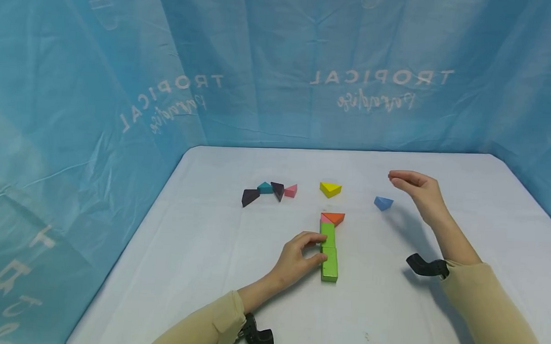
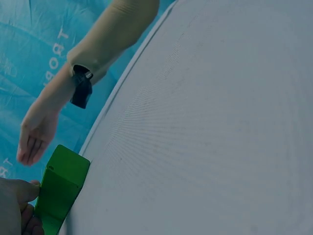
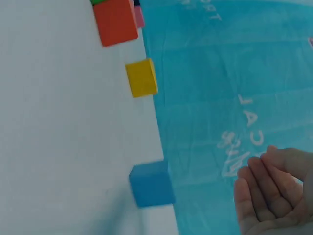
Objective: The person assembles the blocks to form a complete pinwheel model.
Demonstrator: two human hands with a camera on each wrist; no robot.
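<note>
Two green blocks, a far one point(image 1: 328, 234) and a near one point(image 1: 330, 265), lie end to end in a line on the table. My left hand point(image 1: 295, 259) is at their left side, index fingertip on the far block and thumb tip on the near one. At the far end of the line sit a small pink piece point(image 1: 325, 219) and an orange triangular block point(image 1: 335, 217), close together. My right hand point(image 1: 418, 193) is raised over the table's right side, fingers loosely bent and holding nothing. A blue triangular block point(image 3: 151, 183) lies just left of it in the head view.
A yellow triangular block point(image 1: 330, 189) lies beyond the orange one. Farther left are two dark triangular blocks, one point(image 1: 250, 197) nearer and one point(image 1: 278, 190) farther right, with a teal block point(image 1: 265, 188) and a pink block point(image 1: 290, 191). Blue curtain point(image 1: 277, 111) surrounds the white table point(image 1: 200, 240).
</note>
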